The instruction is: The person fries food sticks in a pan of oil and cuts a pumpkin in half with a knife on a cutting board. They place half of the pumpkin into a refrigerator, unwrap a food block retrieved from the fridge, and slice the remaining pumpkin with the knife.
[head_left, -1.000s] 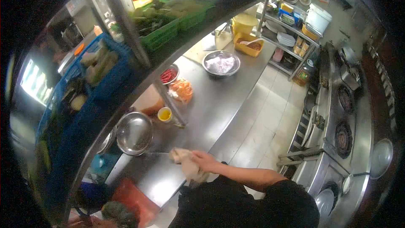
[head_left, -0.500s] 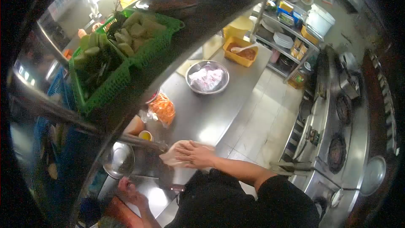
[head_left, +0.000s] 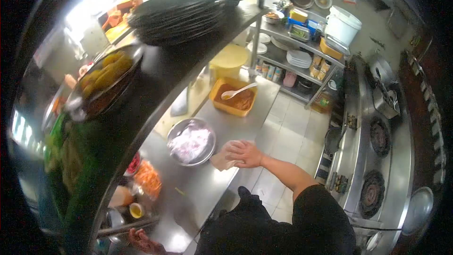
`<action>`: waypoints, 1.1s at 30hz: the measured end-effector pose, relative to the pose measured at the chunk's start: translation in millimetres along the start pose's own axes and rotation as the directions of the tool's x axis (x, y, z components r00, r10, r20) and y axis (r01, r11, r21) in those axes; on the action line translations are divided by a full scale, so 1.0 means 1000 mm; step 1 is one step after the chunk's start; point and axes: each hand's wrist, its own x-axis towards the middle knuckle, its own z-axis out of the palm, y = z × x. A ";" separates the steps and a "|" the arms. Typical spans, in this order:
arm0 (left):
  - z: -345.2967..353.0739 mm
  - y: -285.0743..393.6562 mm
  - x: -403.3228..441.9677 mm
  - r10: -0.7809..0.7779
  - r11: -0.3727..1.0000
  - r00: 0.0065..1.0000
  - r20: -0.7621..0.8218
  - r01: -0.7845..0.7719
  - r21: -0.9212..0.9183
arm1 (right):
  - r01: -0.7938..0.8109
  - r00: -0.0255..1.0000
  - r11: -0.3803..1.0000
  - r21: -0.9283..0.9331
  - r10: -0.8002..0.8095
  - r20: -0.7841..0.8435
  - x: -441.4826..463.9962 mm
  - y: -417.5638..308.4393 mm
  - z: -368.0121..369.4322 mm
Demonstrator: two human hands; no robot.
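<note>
My right hand [head_left: 244,154] presses down on a pale, thin cloth [head_left: 221,161] at the front edge of the steel table, its fingers bent over the cloth. Just left of the cloth is a metal bowl [head_left: 211,145] holding white and pinkish chopped pieces. My left hand [head_left: 143,242] is low in the view, blurred, by the metal rail; whether it holds anything is unclear. Near it are a small cup with something yellow [head_left: 137,210] and a clear bag of shredded orange vegetable [head_left: 148,179].
A yellow tub [head_left: 253,99] of reddish-brown paste holds a white spoon [head_left: 239,90]. An overhead shelf carries stacked black plates [head_left: 179,16] and a dish of yellow-green pieces [head_left: 109,72]. Stove burners [head_left: 373,193] line the right; a rack with white plates [head_left: 298,58] stands behind.
My right hand has slid the cloth along the table toward the metal bowl and bunched it somewhat. The view has shifted forward; my left hand now sits lower in it.
</note>
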 end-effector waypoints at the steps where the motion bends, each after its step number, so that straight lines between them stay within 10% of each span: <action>1: 0.018 0.015 0.001 -0.051 0.977 0.999 0.010 0.052 -0.205 | -0.008 0.999 0.999 0.041 0.010 -0.046 -0.003 0.024 -0.006; 10: 0.081 0.169 -0.008 0.032 0.921 0.994 0.109 0.013 -0.389 | -0.224 0.973 0.974 -0.007 0.224 -0.052 -0.021 0.153 -0.038; 13: 0.085 0.131 -0.017 -0.236 0.915 0.955 0.181 0.281 -0.289 | -0.320 0.946 0.947 -0.016 0.319 -0.062 -0.021 0.147 -0.064; 16: 0.096 0.165 -0.013 0.027 0.979 0.987 0.158 0.006 -0.206 | -0.219 0.971 0.974 0.051 0.222 -0.087 -0.022 0.171 -0.035; 19: 0.087 0.165 -0.035 -0.178 0.982 0.963 0.203 0.187 -0.023 | -0.372 0.919 0.925 -0.082 0.379 0.108 -0.010 0.149 -0.042; 24: 0.051 0.167 -0.075 -0.343 0.937 0.916 0.209 0.319 0.141 | -0.196 0.980 0.874 -0.445 0.188 -0.063 -0.027 0.131 0.010; 28: 0.034 0.156 -0.122 -0.394 0.916 0.918 0.047 0.389 0.095 | 0.085 0.994 0.955 0.284 -0.100 0.038 0.010 -0.011 -0.001; 33: 0.025 0.128 -0.159 -0.534 0.844 0.822 0.196 0.509 0.168 | 0.344 0.886 0.936 0.069 -0.348 0.306 0.039 -0.115 0.022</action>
